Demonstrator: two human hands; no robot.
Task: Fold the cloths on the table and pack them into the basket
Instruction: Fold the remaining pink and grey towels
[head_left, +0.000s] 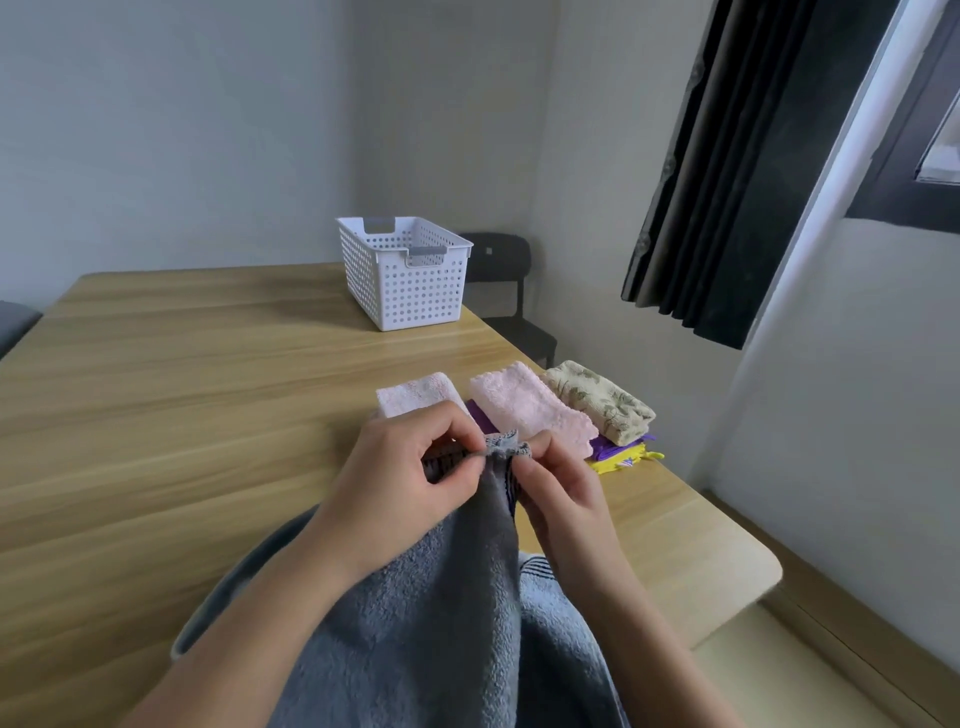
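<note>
Hanging from both hands near the worktop's (208, 389) front edge, the grey towel (426, 623) is pinched at its top hem by the left hand (410, 478) and right hand (561, 488). Beyond lie three folded cloths (524, 405) on purple and yellow ones. The basket (410, 280) looks empty, so packing remains.

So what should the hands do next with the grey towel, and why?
Probably slide the left hand and right hand apart along the edge to spread the grey towel out: both pinch one bunched spot and the rest hangs crumpled, so it cannot be folded neatly yet.
</note>
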